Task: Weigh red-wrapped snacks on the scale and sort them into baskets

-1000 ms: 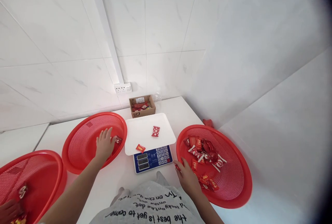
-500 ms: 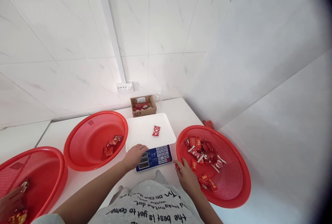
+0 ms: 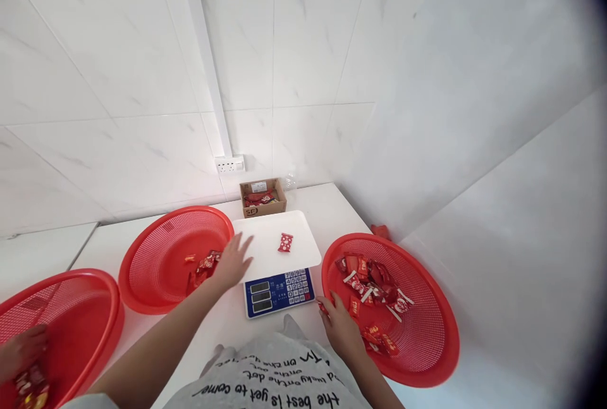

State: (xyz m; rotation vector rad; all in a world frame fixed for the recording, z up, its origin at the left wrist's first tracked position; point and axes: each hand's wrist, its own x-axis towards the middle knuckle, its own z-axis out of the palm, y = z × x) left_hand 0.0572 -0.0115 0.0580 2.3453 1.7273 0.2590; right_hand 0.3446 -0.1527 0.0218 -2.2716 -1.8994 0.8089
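Observation:
A small red packet with white dots (image 3: 285, 243) lies on the white plate (image 3: 265, 257) of a scale with a blue keypad panel (image 3: 279, 293). Over the plate's left edge is my left hand (image 3: 232, 262), fingers spread, holding nothing. My right hand (image 3: 339, 320) rests at the left rim of the right red basket (image 3: 434, 358), its fingers closed on a small red packet (image 3: 323, 306) that is mostly hidden. Several red packets (image 3: 374, 282) lie inside that basket. The middle red basket (image 3: 156, 263) holds a few red packets (image 3: 206, 265) on its right side.
Behind the scale, a small cardboard box (image 3: 263, 210) holds red packets. At the far left, another person's hand (image 3: 23, 352) reaches into a third red basket (image 3: 90, 333) with packets. A wall socket (image 3: 230, 164) is above the table (image 3: 322, 200). Something red (image 3: 380, 231) lies behind the right basket.
My left hand has moved up and left from the scale's panel, its fingers spreading. A small orange-red piece now shows in the middle basket. The other person's hand has shifted.

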